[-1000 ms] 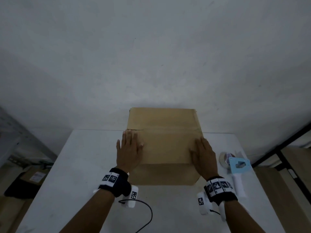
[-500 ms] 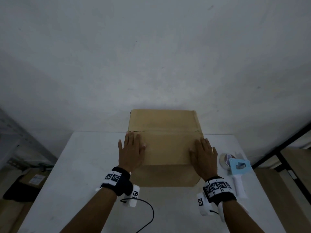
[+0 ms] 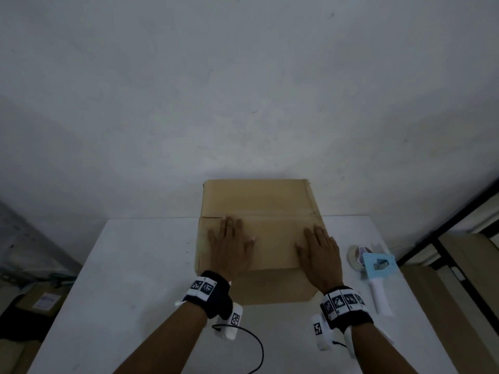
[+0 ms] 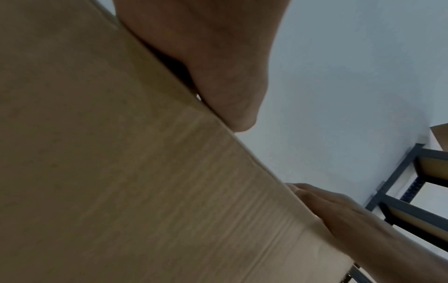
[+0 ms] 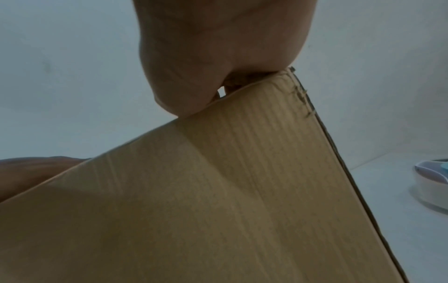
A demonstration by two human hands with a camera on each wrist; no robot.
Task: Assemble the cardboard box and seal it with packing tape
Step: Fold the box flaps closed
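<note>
Pale grey wall fills the background behind a white surface (image 3: 129,265), where a brown cardboard box (image 3: 270,238) stands at the far middle edge. Both hands lie flat on its near top flap, palms down. The left hand (image 3: 229,249) rests near the left edge, fingers (image 3: 232,225) straight and close together, thumb spread toward the centre. The right hand (image 3: 320,255) rests near the right edge, its fingers likewise straight and holding nothing. The far flap appears to lie level too, meeting the near one along a seam just beyond the fingertips.

A blue-and-white tape dispenser (image 3: 376,273) lies just right of the box, untouched.

Risks, as a judgement: reaching for the dispenser frees one hand, so the flap may spring up and open the seam. Uneven pressing could skew the flaps, and the light box may slide off the far edge.
</note>
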